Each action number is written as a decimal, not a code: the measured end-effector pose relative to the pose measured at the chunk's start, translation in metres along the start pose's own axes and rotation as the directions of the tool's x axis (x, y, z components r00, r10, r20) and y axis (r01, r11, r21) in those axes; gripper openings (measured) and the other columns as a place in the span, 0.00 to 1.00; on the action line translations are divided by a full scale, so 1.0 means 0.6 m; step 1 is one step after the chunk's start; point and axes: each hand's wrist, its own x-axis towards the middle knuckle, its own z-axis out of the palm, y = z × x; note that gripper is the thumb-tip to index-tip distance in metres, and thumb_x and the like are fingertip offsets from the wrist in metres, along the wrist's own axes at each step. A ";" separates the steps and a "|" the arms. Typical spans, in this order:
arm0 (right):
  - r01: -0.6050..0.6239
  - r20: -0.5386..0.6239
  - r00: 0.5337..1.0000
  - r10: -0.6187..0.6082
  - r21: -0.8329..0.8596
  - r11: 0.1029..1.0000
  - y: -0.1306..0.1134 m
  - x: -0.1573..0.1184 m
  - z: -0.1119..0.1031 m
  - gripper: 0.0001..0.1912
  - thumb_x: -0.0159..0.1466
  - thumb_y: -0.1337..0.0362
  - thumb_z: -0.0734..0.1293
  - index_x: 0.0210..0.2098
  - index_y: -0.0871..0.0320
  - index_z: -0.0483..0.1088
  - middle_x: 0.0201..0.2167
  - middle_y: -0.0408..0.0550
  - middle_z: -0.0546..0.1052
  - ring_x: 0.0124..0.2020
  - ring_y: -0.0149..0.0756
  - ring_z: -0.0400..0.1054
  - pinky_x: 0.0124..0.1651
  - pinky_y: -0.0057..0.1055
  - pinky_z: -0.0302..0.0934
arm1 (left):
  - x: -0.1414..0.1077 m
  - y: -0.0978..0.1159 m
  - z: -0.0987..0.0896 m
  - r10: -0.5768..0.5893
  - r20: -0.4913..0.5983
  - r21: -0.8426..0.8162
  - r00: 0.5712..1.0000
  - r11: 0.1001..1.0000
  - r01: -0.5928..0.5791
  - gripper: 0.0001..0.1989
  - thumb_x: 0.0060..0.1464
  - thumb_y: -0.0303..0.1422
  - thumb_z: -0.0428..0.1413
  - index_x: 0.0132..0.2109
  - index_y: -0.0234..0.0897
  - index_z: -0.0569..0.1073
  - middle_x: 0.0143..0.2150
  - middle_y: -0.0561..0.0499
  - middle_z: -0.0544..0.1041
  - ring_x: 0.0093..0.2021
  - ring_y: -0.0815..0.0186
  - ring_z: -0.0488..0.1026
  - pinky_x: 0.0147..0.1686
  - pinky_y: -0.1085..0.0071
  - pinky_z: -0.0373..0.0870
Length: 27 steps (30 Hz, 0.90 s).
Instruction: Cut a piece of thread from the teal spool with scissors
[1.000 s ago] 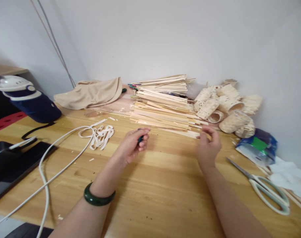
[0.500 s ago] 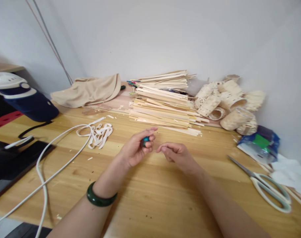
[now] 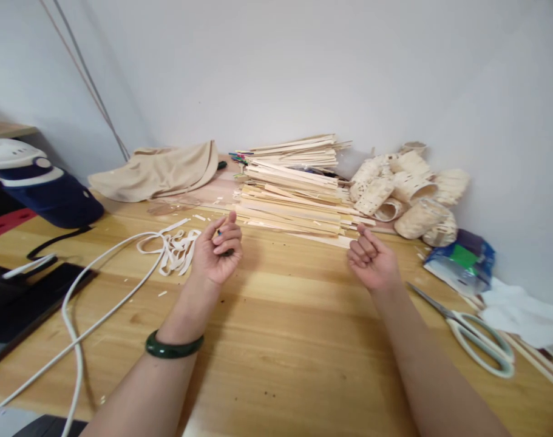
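My left hand (image 3: 219,246) is raised over the table's middle left, its fingers curled round a small blue-green object (image 3: 220,232). Mostly fingers cover that object, so its kind does not show. On that wrist sits a dark green bangle (image 3: 173,346). Well apart to the right, my right hand (image 3: 373,260) is closed, thumb and index finger pressed together; whatever it pinches, if anything, is too thin or hidden to see. Behind both hands lie stacked pale flat strips (image 3: 294,209). A tangle of white ribbon (image 3: 178,250) lies beside my left hand.
Scissors (image 3: 467,334) lie right of my right forearm. Behind them are a blue packet (image 3: 462,261), white tissue (image 3: 526,312) and several woven tubes (image 3: 422,217). On the left are a white cable (image 3: 78,291), a navy bottle (image 3: 53,197), a beige cloth (image 3: 158,173) and a black device (image 3: 30,309).
My hands have moved apart, the left one leftward and the right one to the right and slightly up. The blue-green object is now more covered by my left fingers.
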 end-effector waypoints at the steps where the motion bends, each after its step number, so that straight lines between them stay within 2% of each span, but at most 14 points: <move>1: 0.009 -0.036 0.999 -0.009 0.005 1.000 -0.006 0.004 -0.007 0.02 0.59 0.64 0.65 0.31 0.54 0.70 0.10 0.31 0.45 0.13 0.28 0.36 0.13 0.22 0.38 | 0.002 0.008 -0.002 0.008 -0.012 -0.011 1.000 1.000 -0.008 0.14 0.66 0.29 0.39 0.43 0.27 0.67 0.20 0.57 0.63 0.14 0.79 0.62 0.09 0.88 0.55; 5: 0.014 -0.164 0.986 -0.016 -0.014 1.000 -0.034 0.014 -0.032 0.04 0.60 0.67 0.63 0.29 0.57 0.69 0.08 0.30 0.47 0.12 0.26 0.37 0.11 0.20 0.38 | 0.009 0.034 -0.010 0.063 -0.102 -0.019 0.993 0.998 -0.066 0.13 0.67 0.29 0.38 0.41 0.28 0.66 0.19 0.58 0.63 0.13 0.80 0.61 0.10 0.89 0.57; 10: 0.011 -0.286 0.957 -0.039 -0.099 0.995 -0.078 0.009 -0.068 0.06 0.62 0.69 0.61 0.29 0.58 0.67 0.08 0.30 0.49 0.10 0.24 0.40 0.11 0.19 0.41 | 0.013 0.056 -0.017 0.126 -0.099 -0.026 0.987 0.991 -0.130 0.16 0.68 0.29 0.35 0.38 0.29 0.65 0.17 0.59 0.61 0.11 0.81 0.61 0.11 0.90 0.59; 14: -0.002 -0.372 0.924 -0.090 -0.241 0.971 -0.116 0.002 -0.109 0.06 0.63 0.69 0.61 0.28 0.58 0.66 0.08 0.30 0.48 0.09 0.23 0.41 0.10 0.19 0.40 | 0.013 0.068 -0.020 0.150 -0.101 -0.031 0.984 0.988 -0.153 0.16 0.68 0.29 0.34 0.38 0.30 0.63 0.18 0.58 0.63 0.12 0.80 0.62 0.11 0.90 0.60; 17: -0.048 -0.416 0.900 -0.130 -0.391 0.919 -0.138 -0.001 -0.141 0.07 0.62 0.66 0.62 0.26 0.57 0.65 0.08 0.30 0.48 0.09 0.23 0.39 0.10 0.20 0.38 | 0.010 0.077 -0.018 0.168 -0.099 -0.038 0.981 0.984 -0.172 0.15 0.68 0.29 0.34 0.38 0.32 0.63 0.17 0.58 0.63 0.11 0.79 0.63 0.11 0.89 0.61; 21: -0.108 -0.411 0.887 -0.209 -0.626 0.772 -0.151 -0.007 -0.166 0.09 0.59 0.62 0.64 0.24 0.57 0.66 0.07 0.30 0.48 0.09 0.24 0.41 0.12 0.22 0.39 | 0.000 0.092 -0.008 0.235 -0.089 0.005 0.968 0.972 -0.235 0.14 0.67 0.28 0.36 0.35 0.36 0.62 0.15 0.59 0.62 0.11 0.79 0.62 0.11 0.90 0.61; 23: -0.118 -0.366 0.894 -0.259 -0.749 0.652 -0.152 -0.012 -0.165 0.08 0.56 0.60 0.67 0.25 0.57 0.70 0.09 0.36 0.59 0.12 0.27 0.52 0.15 0.23 0.48 | -0.002 0.093 -0.003 0.262 -0.083 0.045 0.962 0.965 -0.259 0.14 0.67 0.27 0.37 0.33 0.37 0.61 0.14 0.60 0.61 0.10 0.79 0.62 0.09 0.89 0.60; 25: -0.109 -0.301 0.901 -0.313 -0.855 0.507 -0.156 -0.017 -0.155 0.07 0.52 0.60 0.70 0.24 0.57 0.73 0.22 0.46 0.74 0.26 0.36 0.68 0.25 0.29 0.61 | 0.000 0.085 0.001 0.241 -0.087 0.100 0.967 0.968 -0.232 0.16 0.67 0.25 0.36 0.31 0.37 0.61 0.14 0.60 0.61 0.09 0.79 0.61 0.08 0.89 0.58; 26: -0.100 -0.272 0.900 -0.341 -0.890 0.445 -0.160 -0.019 -0.147 0.07 0.51 0.60 0.71 0.24 0.57 0.74 0.31 0.49 0.78 0.37 0.43 0.70 0.33 0.33 0.65 | 0.002 0.078 0.003 0.218 -0.092 0.136 0.972 0.969 -0.204 0.17 0.67 0.25 0.35 0.31 0.36 0.61 0.15 0.60 0.61 0.09 0.80 0.60 0.08 0.89 0.56; 27: -0.088 -0.236 0.895 -0.379 -0.925 0.370 -0.164 -0.022 -0.137 0.06 0.51 0.60 0.70 0.25 0.56 0.74 0.40 0.51 0.78 0.48 0.49 0.67 0.41 0.38 0.65 | 0.004 0.068 0.005 0.190 -0.097 0.175 0.977 0.970 -0.171 0.18 0.67 0.24 0.35 0.31 0.35 0.62 0.15 0.60 0.61 0.09 0.80 0.60 0.08 0.89 0.56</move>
